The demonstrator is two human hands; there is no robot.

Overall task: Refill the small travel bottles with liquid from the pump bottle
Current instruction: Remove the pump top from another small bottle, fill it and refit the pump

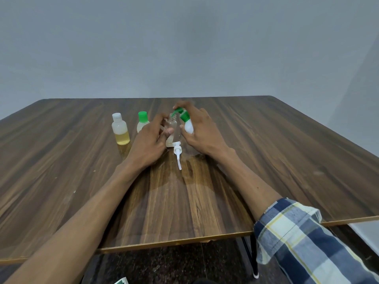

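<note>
**Now: liquid is being pumped into an open travel bottle**

Centrally on the table (pixel 287 152), a clear travel bottle (pixel 171 130) is being pinched upright by the left hand (pixel 148 142). A green-topped pump bottle (pixel 187 123) is being gripped, tilted, by the right hand (pixel 202 130), its nozzle over the open neck. Liquid is likely being risked: misalignment could cause spilling, or a loose pinch tipping. A detached white cap (pixel 177 153) is lying near.
</note>
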